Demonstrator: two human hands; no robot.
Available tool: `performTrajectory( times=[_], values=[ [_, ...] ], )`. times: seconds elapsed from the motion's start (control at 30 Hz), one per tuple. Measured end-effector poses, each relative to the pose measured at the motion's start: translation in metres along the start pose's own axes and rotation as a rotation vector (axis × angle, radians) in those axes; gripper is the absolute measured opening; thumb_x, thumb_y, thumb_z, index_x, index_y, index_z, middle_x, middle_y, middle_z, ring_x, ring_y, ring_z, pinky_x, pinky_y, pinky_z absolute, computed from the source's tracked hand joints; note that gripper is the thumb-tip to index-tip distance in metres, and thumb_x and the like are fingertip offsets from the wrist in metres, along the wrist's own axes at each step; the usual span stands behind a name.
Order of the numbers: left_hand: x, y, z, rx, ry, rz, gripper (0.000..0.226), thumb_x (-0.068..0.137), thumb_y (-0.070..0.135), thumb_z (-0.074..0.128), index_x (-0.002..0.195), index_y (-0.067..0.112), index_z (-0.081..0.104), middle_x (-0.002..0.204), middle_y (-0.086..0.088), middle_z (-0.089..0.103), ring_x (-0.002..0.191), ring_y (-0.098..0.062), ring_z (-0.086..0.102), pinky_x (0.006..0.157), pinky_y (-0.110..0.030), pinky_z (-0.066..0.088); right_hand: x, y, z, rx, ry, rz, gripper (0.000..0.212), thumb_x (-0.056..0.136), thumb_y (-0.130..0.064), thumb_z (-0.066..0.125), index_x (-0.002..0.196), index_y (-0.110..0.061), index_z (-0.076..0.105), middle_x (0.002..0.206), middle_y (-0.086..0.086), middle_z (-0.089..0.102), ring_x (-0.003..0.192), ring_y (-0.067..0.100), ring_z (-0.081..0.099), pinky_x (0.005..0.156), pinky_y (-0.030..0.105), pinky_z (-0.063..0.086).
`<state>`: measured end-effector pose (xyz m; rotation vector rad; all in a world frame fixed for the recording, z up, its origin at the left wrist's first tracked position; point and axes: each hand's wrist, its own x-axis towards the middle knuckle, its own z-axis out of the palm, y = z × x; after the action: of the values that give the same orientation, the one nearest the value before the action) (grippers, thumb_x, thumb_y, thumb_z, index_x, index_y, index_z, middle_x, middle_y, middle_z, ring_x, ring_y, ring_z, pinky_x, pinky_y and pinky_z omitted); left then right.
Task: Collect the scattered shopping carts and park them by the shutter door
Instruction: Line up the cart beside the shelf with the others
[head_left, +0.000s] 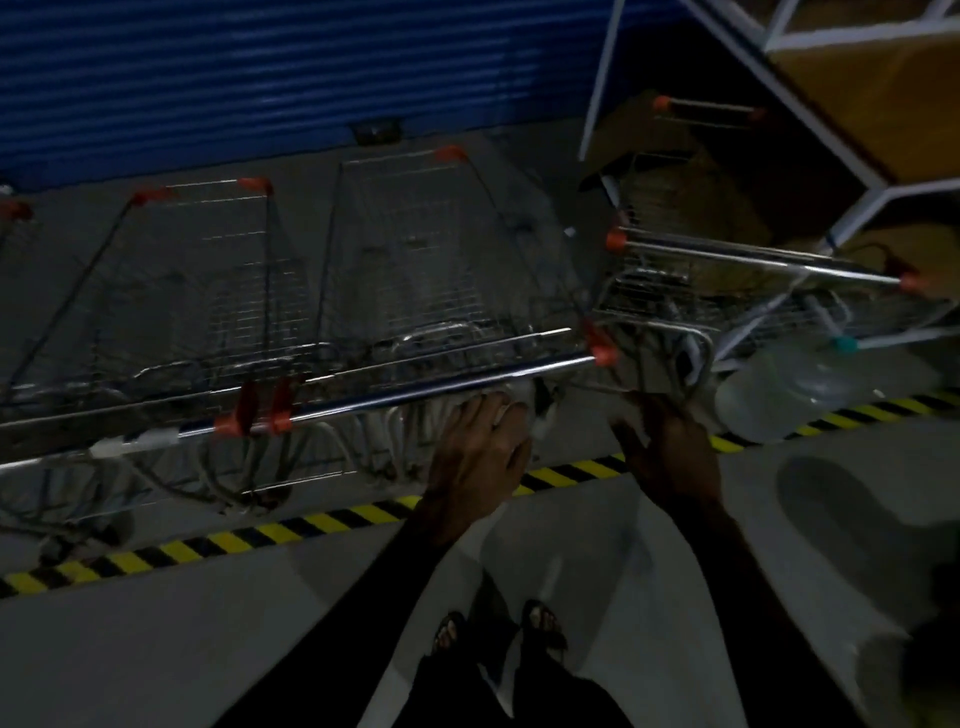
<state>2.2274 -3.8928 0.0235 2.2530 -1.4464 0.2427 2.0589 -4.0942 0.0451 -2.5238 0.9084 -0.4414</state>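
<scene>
my left hand (480, 452), lower centre: fingers loosely extended, tips just under chrome handle bar (415, 392) of nearest shopping cart (431, 270); no grip visible. my right hand (667, 447), right of it: fingers spread, holding nothing, near cart's right corner. bar's long axis runs lower left to upper right, directly ahead of both hands; left hand nearer. parked carts line blue shutter door (260, 78), upper left. cart baskets appear empty. water jug (779, 389) beside hazard tape (311, 525).

The shutter door (260, 78) at upper left is blue. The silver carts (415, 260) have orange handle ends (605, 356). Yellow-and-black striped tape (311, 525) crosses the grey floor (208, 649).
</scene>
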Motion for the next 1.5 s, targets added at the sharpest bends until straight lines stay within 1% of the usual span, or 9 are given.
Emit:
performTrajectory(
  times=[0.17,0.3,0.7,0.93,1.07,1.27,1.33,1.4,1.5],
  values=[
    [0.009,0.054,0.032,-0.116,-0.161,0.069,0.042,0.104,0.037,0.053,0.136,0.012,0.062,0.131,-0.011,0.059,0.117,-0.037,0.058,0.097,-0.050,0.050,-0.055,0.047,-0.025,-0.002,0.032,0.167,0.054,0.103,-0.051,0.058,0.140,-0.013,0.064,0.137,0.012,0.066,0.104,0.036,0.068,0.084,0.047,0.058],
    [0.028,0.101,0.049,-0.140,-0.195,0.109,0.046,0.102,0.039,0.056,0.140,0.014,0.060,0.132,-0.009,0.059,0.118,-0.035,0.057,0.098,-0.047,0.050,-0.077,0.085,-0.051,0.017,0.087,0.278,0.047,0.102,-0.040,0.067,0.142,-0.016,0.061,0.134,0.010,0.067,0.107,0.034,0.067,0.088,0.045,0.055],
    [0.116,0.222,0.097,-0.154,-0.066,0.204,0.033,0.103,0.032,0.060,0.129,0.013,0.066,0.122,-0.009,0.061,0.108,-0.035,0.061,0.088,-0.046,0.052,-0.067,0.209,-0.141,0.069,0.168,0.348,0.049,0.101,-0.036,0.069,0.140,-0.007,0.062,0.136,0.015,0.066,0.121,0.039,0.063,0.093,0.046,0.053],
    [0.186,0.211,0.110,-0.109,-0.046,0.112,0.037,0.100,0.038,0.057,0.123,0.011,0.067,0.111,-0.010,0.061,0.103,-0.031,0.055,0.084,-0.041,0.044,0.009,0.245,-0.159,0.003,0.093,0.285,0.050,0.101,-0.034,0.070,0.141,-0.004,0.061,0.136,0.019,0.065,0.122,0.041,0.063,0.094,0.051,0.053],
    [0.246,0.184,0.120,-0.045,-0.097,0.074,0.043,0.099,0.043,0.054,0.127,0.013,0.067,0.118,-0.012,0.064,0.109,-0.036,0.059,0.091,-0.044,0.048,0.080,0.252,-0.161,-0.043,0.031,0.201,0.050,0.104,-0.038,0.065,0.145,-0.010,0.058,0.139,0.017,0.063,0.122,0.040,0.061,0.095,0.052,0.054],
    [0.327,0.143,0.141,-0.028,-0.148,0.041,0.046,0.096,0.040,0.072,0.134,0.013,0.065,0.126,-0.016,0.065,0.117,-0.039,0.061,0.097,-0.047,0.049,0.180,0.262,-0.157,-0.141,-0.008,0.093,0.051,0.101,-0.037,0.069,0.142,-0.008,0.059,0.133,0.020,0.066,0.101,0.041,0.069,0.084,0.047,0.054],
    [0.350,0.123,0.151,0.009,-0.151,0.011,0.049,0.098,0.048,0.065,0.135,0.014,0.064,0.125,-0.016,0.065,0.117,-0.040,0.060,0.100,-0.051,0.049,0.210,0.269,-0.153,-0.187,-0.014,0.057,0.050,0.100,-0.039,0.070,0.138,-0.008,0.062,0.134,0.020,0.065,0.111,0.041,0.067,0.093,0.050,0.052],
    [0.369,0.104,0.160,0.061,-0.181,-0.024,0.058,0.097,0.061,0.050,0.127,0.014,0.067,0.120,-0.016,0.067,0.114,-0.041,0.062,0.100,-0.054,0.048,0.237,0.281,-0.146,-0.254,-0.085,0.060,0.057,0.098,-0.055,0.061,0.138,-0.014,0.064,0.135,0.015,0.066,0.121,0.039,0.064,0.104,0.054,0.048],
    [0.382,0.086,0.166,0.107,-0.264,-0.051,0.083,0.090,0.089,0.031,0.115,0.021,0.073,0.111,-0.012,0.075,0.108,-0.037,0.069,0.100,-0.052,0.051,0.264,0.300,-0.131,-0.329,-0.154,0.031,0.068,0.092,-0.077,0.050,0.115,-0.017,0.074,0.110,0.013,0.074,0.104,0.036,0.070,0.106,0.058,0.046]
  ],
)
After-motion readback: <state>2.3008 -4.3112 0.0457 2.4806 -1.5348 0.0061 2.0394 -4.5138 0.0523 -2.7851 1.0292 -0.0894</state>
